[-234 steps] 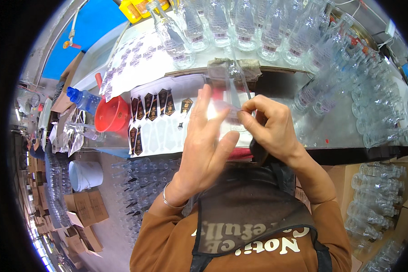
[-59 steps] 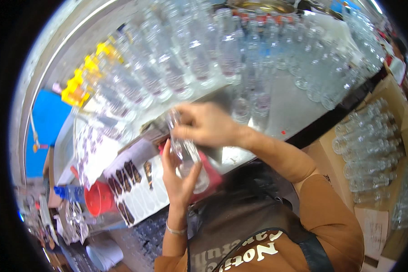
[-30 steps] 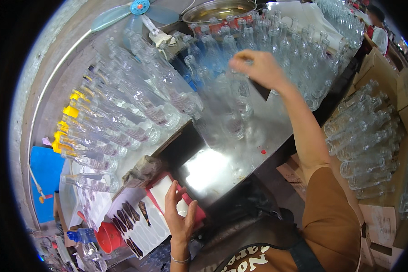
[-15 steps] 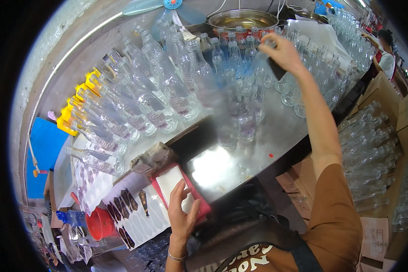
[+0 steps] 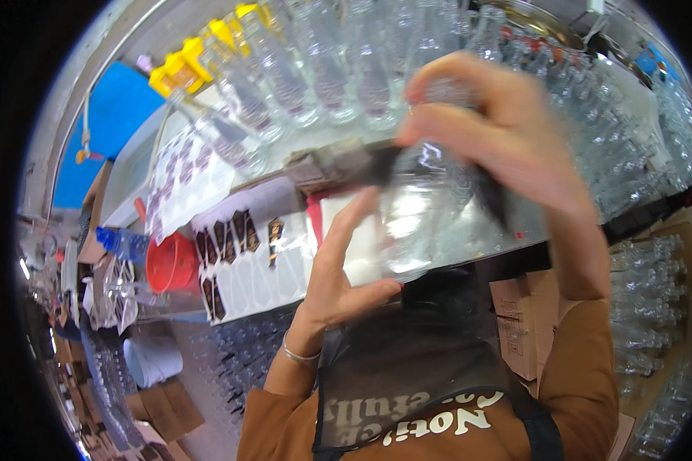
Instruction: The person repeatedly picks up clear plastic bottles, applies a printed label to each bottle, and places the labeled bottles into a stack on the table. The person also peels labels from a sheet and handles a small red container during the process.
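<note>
Hands apart, the person works with the right hand [image 5: 500, 134] clamped around the upper part of a clear glass bottle [image 5: 417, 230], while the left hand [image 5: 344, 269] is spread, thumb away from fingers, just beside the bottle's lower end. Whether the left fingers touch the glass cannot be told. The bottle, blurred, is held above the near edge of the work surface, its base toward the person.

Largest of the surroundings is the metal worktable [image 5: 477, 242], its right part crowded with clear bottles [image 5: 623, 161]. More glass bottles with small purplish print [image 5: 331, 96] stand in rows beyond the hands. A blue panel [image 5: 108, 127] rises at the far left. On the right, cardboard stands beside stacked bottles lying on their sides [image 5: 646, 300]. A white bucket [image 5: 152, 359] sits on the floor at left.

Next in size come a white sheet of tie-shaped labels [image 5: 261, 284], left of the left hand, and a purple-printed sheet [image 5: 181, 188] behind it. A red plastic vessel [image 5: 173, 261] is near the labels, next to a blue-topped plastic bottle [image 5: 123, 243]. A folded grey-brown cloth [image 5: 327, 163] lies beyond the left hand. Smallest are the dark individual labels [image 5: 275, 238] and a bracelet [image 5: 300, 353] on the left wrist.
</note>
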{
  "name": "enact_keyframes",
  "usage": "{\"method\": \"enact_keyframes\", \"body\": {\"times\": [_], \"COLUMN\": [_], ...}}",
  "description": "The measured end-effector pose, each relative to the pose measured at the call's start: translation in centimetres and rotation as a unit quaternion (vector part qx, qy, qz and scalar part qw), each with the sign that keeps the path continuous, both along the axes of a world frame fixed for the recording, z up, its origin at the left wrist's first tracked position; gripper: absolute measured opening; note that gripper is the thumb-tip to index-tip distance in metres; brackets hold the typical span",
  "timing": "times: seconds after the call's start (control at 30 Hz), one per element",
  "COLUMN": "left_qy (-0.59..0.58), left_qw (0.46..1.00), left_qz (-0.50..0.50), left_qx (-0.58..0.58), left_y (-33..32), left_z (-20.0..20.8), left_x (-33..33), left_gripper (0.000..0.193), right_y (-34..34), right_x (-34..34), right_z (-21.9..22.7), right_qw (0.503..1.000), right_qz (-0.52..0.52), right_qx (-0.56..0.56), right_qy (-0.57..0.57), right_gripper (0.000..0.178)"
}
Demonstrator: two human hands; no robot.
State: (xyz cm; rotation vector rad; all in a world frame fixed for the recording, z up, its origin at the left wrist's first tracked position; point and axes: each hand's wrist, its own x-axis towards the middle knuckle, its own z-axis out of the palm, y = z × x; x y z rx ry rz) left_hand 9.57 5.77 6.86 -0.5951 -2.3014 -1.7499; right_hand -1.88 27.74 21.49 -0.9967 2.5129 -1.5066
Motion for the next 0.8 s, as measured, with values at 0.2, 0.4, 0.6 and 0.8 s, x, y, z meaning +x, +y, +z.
{"method": "enact_keyframes", "body": {"times": [0.2, 0.4, 0.6, 0.8], "left_qy": [-0.222, -0.249, -0.117, -0.114], "left_qw": [0.950, 0.930, 0.961, 0.964], "left_qz": [0.101, 0.148, 0.220, 0.237], "left_qx": [0.193, 0.225, 0.116, 0.039], "left_y": [-1.4, -1.0, -0.7, -2.1], "left_z": [-5.2, -6.6, -6.6, -5.9], "left_x": [0.2, -0.8, -0.4, 0.3], "left_gripper": [0.081, 0.075, 0.074, 0.081], "right_y": [-8.4, -5.1, -5.6, -5.0], "right_x": [-4.4, 2.7, 7.1, 6.9], "right_z": [-13.4, -19.1, -20.6, -20.7], "right_qw": [0.992, 0.992, 0.983, 0.962], "right_qz": [0.026, -0.016, -0.013, 0.001], "right_qx": [-0.126, -0.070, -0.054, -0.083], "right_qy": [-0.011, -0.106, -0.177, -0.260], "right_gripper": [0.041, 0.035, 0.049, 0.044]}}
